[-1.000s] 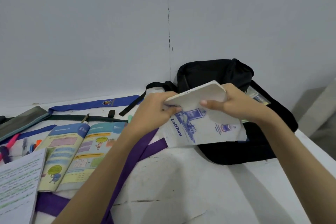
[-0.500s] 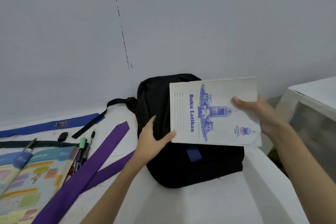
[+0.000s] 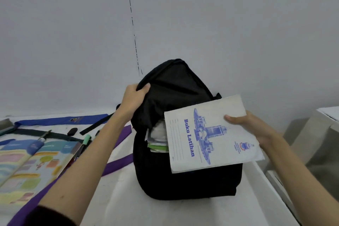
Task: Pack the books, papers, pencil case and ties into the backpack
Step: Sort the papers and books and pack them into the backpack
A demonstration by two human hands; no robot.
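A black backpack (image 3: pixel 183 180) stands upright on the white table (image 3: pixel 117 198) against the wall. My left hand (image 3: pixel 134 100) grips its top flap and holds it up, showing books and papers (image 3: pixel 157 141) inside. My right hand (image 3: pixel 251 124) holds a white exercise book (image 3: pixel 211 134) with blue print in front of the opening. A purple tie (image 3: pixel 117 163) and a blue tie (image 3: pixel 60 120) lie on the table to the left, beside an open colourful textbook (image 3: pixel 31 167). A grey pencil case (image 3: pixel 5 124) shows at the far left edge.
Pens and a green marker (image 3: pixel 86 138) lie between the textbook and the backpack, with a small black eraser (image 3: pixel 72 131) and a black strap (image 3: pixel 93 126) behind them. A second white surface (image 3: pixel 328 113) stands to the right across a gap.
My left hand let go of the exercise book's edge and rose to the backpack's flap, lifting it open. My right hand lowered the book a little toward the opening.
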